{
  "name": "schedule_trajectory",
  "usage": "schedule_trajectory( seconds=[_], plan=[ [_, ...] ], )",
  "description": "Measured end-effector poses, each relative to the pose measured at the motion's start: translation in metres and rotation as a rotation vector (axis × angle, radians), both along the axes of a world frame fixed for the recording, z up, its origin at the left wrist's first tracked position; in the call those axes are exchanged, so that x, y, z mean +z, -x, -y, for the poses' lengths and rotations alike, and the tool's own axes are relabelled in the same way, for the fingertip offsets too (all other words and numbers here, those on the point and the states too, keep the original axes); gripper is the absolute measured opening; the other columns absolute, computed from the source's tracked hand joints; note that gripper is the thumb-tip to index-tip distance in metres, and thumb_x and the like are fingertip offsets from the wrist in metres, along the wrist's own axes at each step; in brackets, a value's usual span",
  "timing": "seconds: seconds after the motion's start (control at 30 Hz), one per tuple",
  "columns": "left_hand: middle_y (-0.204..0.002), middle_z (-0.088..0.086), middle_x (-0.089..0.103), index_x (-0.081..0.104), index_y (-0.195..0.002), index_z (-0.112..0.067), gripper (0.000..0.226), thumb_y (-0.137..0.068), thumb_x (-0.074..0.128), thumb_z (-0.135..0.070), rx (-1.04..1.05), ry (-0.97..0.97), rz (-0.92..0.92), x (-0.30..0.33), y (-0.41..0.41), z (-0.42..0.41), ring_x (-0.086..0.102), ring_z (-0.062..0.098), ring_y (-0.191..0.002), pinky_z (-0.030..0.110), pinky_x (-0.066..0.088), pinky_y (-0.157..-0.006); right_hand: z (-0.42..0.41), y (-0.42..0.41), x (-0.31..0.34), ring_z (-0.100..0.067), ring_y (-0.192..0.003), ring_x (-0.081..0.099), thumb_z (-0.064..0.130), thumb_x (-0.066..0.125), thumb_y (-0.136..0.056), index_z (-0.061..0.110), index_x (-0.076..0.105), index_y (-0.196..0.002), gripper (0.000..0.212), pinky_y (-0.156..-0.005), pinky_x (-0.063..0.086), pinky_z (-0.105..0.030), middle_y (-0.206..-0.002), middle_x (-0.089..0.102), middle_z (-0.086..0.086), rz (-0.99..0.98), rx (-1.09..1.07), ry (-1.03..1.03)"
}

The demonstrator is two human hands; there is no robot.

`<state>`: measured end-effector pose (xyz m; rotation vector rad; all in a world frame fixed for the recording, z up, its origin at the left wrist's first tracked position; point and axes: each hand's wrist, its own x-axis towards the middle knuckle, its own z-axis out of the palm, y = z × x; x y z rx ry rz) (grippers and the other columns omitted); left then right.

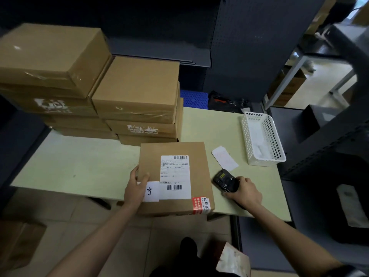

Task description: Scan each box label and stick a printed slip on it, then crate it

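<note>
A flat brown cardboard box (pixel 175 154) lies at the front edge of the pale green table (pixel 79 166). On its top are a white shipping label (pixel 175 176) with barcodes, a white slip (pixel 152 191) with a handwritten character, and a red sticker (pixel 201 205) at the near right corner. My left hand (pixel 135 186) grips the box's left edge, thumb on top beside the slip. My right hand (pixel 244 191) holds a black handheld scanner (pixel 225 180) on the table just right of the box.
Two stacks of brown boxes (pixel 137 100) stand at the table's back left. A loose white paper slip (pixel 224 157) lies right of the box, and a white perforated basket (pixel 262 136) sits at the right edge. Dark shelving surrounds the table.
</note>
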<state>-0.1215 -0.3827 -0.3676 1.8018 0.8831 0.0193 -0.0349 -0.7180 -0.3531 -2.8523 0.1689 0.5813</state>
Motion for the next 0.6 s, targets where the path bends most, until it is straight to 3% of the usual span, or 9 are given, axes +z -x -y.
schedule_trajectory(
  seconds=[0.33, 0.47, 0.6],
  plan=[
    [-0.137, 0.001, 0.053, 0.033, -0.143, -0.025, 0.058, -0.092, 0.057, -0.039, -0.055, -0.051, 0.034, -0.002, -0.011, 0.006, 0.053, 0.026, -0.119, 0.035, 0.041, -0.093, 0.007, -0.023, -0.012, -0.021, -0.117, 0.052, 0.069, 0.061, -0.074, 0.023, 0.05, -0.129, 0.073, -0.083, 0.045, -0.037, -0.126, 0.051, 0.0, 0.065, 0.017, -0.033],
    [-0.134, 0.0, 0.055, 0.034, -0.143, -0.027, 0.056, -0.093, 0.057, -0.038, -0.05, -0.068, 0.043, 0.001, -0.011, 0.008, 0.054, 0.025, -0.118, 0.033, 0.04, -0.089, 0.0, -0.053, -0.009, -0.021, -0.117, 0.052, 0.058, 0.059, -0.083, 0.021, 0.048, -0.132, 0.062, -0.083, 0.047, -0.038, -0.129, 0.049, -0.001, 0.114, 0.027, -0.125],
    [-0.129, -0.002, 0.058, 0.035, -0.142, -0.029, 0.056, -0.092, 0.058, -0.038, -0.053, -0.068, 0.055, 0.004, -0.01, 0.01, 0.056, 0.021, -0.116, 0.03, 0.041, -0.086, -0.012, -0.078, -0.016, -0.026, -0.118, 0.05, 0.048, 0.06, -0.087, 0.015, 0.044, -0.135, 0.06, -0.084, 0.047, -0.04, -0.132, 0.048, -0.007, 0.117, 0.083, -0.082]
  ],
)
